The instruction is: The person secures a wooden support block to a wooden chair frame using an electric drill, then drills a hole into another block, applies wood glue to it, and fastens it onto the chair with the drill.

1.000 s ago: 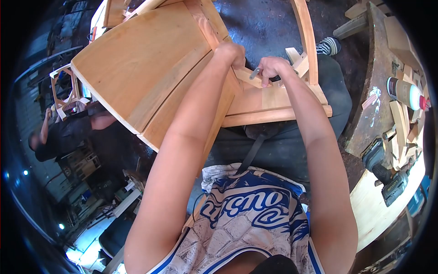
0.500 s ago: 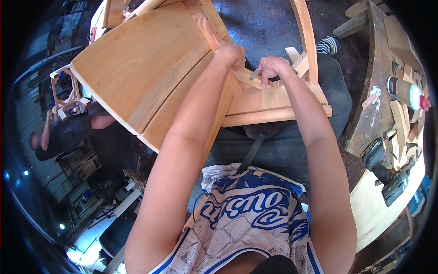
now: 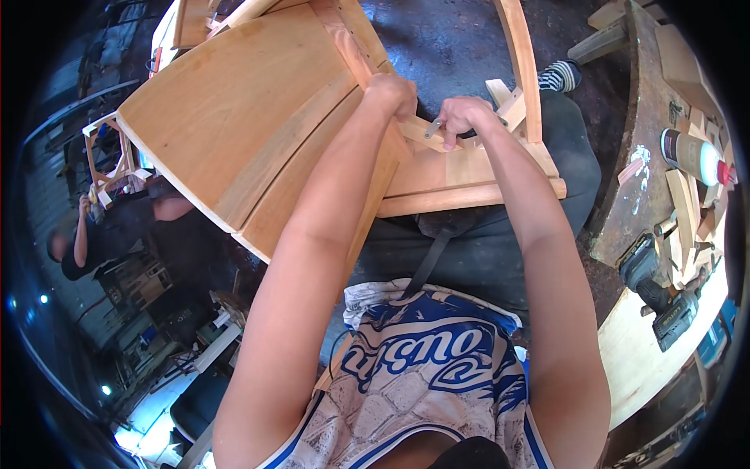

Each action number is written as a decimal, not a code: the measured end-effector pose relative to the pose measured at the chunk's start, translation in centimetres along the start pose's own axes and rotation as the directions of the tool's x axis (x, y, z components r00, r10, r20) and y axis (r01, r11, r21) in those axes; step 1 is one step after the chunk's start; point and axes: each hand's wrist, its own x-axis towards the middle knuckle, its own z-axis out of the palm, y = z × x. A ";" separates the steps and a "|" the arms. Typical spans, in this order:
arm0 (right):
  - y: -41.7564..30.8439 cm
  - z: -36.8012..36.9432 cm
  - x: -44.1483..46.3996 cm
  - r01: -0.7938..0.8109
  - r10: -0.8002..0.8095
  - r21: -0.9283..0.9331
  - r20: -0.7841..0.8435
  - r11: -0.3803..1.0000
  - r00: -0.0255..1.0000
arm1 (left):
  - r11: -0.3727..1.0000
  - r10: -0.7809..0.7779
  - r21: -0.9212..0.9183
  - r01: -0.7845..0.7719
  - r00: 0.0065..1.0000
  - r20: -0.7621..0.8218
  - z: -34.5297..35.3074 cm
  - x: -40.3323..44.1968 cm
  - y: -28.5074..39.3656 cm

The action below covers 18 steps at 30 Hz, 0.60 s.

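A pale wooden chair (image 3: 234, 117) lies tilted across my lap, its broad slatted panel to the left. My left hand (image 3: 393, 94) is closed round the chair's frame where the panel meets the rail; its fingertips are hidden. Close by, my right hand (image 3: 465, 116) is bent over the inner wooden rail (image 3: 423, 133), with a small flat metal piece (image 3: 433, 128) sticking out from its fingers. The metal piece has a dark spot near its end; the rest of it is hidden by the hand. A curved wooden leg (image 3: 522, 70) rises beyond my right hand.
At the right, a worn workbench (image 3: 625, 203) carries a glue bottle (image 3: 691, 156), wood offcuts (image 3: 687, 223) and a cordless power tool (image 3: 660, 293). Another person (image 3: 109, 234) works at the far left near a small wooden frame (image 3: 109, 160). More wooden parts (image 3: 191, 23) stand at the top left.
Both hands keep nearly the same places on the chair. The whole view has shifted very slightly, and the person at the left has moved a little.
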 end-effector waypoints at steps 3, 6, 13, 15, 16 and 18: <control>-0.1 0.0 0.0 -0.017 0.017 -0.010 -0.004 1.000 1.000 | 1.000 -0.001 -0.009 0.001 1.000 -0.009 0.0 -0.1 0.0; -0.2 -0.2 -0.1 -0.025 0.026 -0.016 0.032 1.000 0.999 | 1.000 0.000 -0.016 0.000 1.000 -0.008 0.0 -0.1 0.0; 0.0 0.1 0.3 -0.030 0.030 -0.007 -0.003 1.000 1.000 | 1.000 0.008 -0.011 -0.008 1.000 -0.021 0.1 0.0 -0.1; 0.0 0.0 0.2 -0.011 0.011 0.000 0.031 1.000 0.999 | 1.000 -0.004 -0.004 0.004 1.000 -0.010 0.2 0.2 -0.1; 0.0 0.0 0.2 -0.011 0.011 0.000 0.031 1.000 0.999 | 1.000 -0.003 -0.004 0.003 1.000 -0.009 0.3 0.3 -0.2; 0.0 0.0 -0.1 -0.012 0.012 0.010 -0.001 1.000 1.000 | 1.000 0.008 0.003 -0.008 1.000 0.006 0.3 0.6 -0.2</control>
